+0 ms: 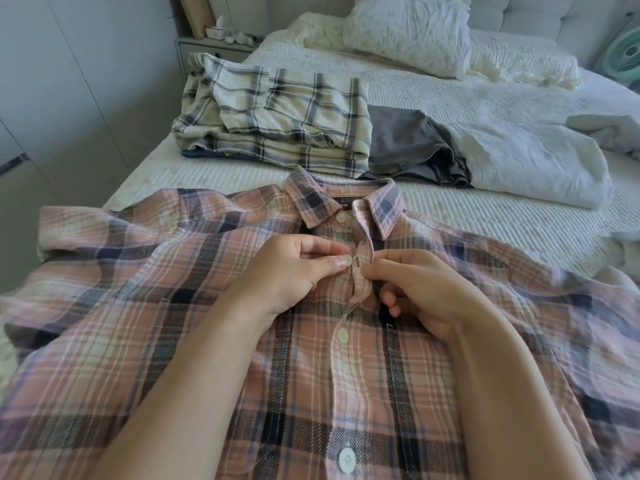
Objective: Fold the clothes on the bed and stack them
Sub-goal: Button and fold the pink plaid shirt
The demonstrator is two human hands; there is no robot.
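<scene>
Head view: a person leans over a bed [485, 98], both bare forearms reaching onto a shirt spread front-up at the near edge.
Pink plaid shirt [173, 323]: lies flat and wide across the foreground, collar pointing toward the pillows, sleeves out to either side; the two lower white buttons on the placket are fastened, the collar button is undone.
Left hand [294, 268]: thumb and forefinger pinch a small white button [348, 260] just below the collar.
Right hand [419, 289]: thumb and forefinger pinch the placket edge beside the buttonhole, just right of that button; the remaining fingers are curled under.
Folded stack [277, 123]: cream-and-navy plaid garments piled behind the shirt's collar, on the left half of the bed, with a blue layer showing at the bottom.
Grey garment [408, 147]: rumpled, touching the stack's right side.
White bundle [530, 164]: loosely folded fabric right of the grey garment, overlapping its edge.
Pillows [408, 32]: crumpled white, at the headboard.
Nightstand [214, 46]: at far left, holding small items too blurred to identify.
</scene>
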